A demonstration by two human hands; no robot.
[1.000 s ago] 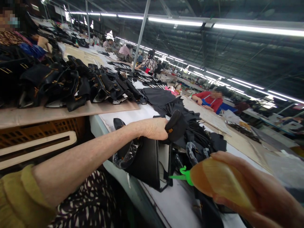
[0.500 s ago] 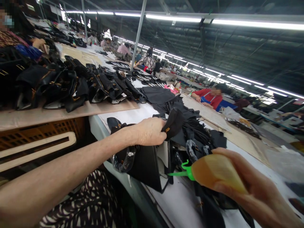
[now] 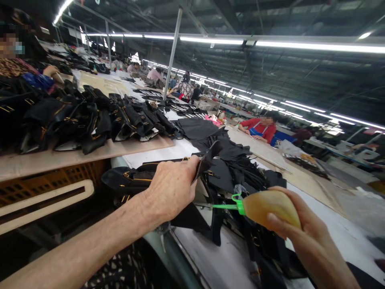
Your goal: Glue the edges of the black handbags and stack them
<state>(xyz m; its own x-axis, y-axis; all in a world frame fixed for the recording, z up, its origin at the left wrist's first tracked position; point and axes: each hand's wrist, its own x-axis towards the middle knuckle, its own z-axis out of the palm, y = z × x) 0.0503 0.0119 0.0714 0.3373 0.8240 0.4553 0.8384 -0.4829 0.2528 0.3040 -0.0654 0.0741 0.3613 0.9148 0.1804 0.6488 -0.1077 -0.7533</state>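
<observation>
My left hand [image 3: 171,186] is closed on the flap of a black handbag [image 3: 135,178] with gold fittings that lies at the near edge of the long white table [image 3: 319,224]. The flap [image 3: 209,158] sticks up past my fingers. My right hand [image 3: 303,235] grips a soft yellowish squeeze bottle [image 3: 270,206] with a green nozzle [image 3: 228,206]. The nozzle points left toward the bag, just under my left hand. A loose heap of black leather pieces [image 3: 240,168] lies right behind the bag.
A board at left carries a row of black bags with gold trim [image 3: 90,116], over an orange crate [image 3: 45,184]. Flat black sheets [image 3: 195,128] lie further along. A person in red [image 3: 261,128] works across the table; others sit further back. A steel post [image 3: 171,56] rises mid-table.
My left hand has drawn the bag toward me and laid it lower at the table edge, still pinching the flap. My right hand has kept the bottle and shifted slightly, nozzle closer to the flap.
</observation>
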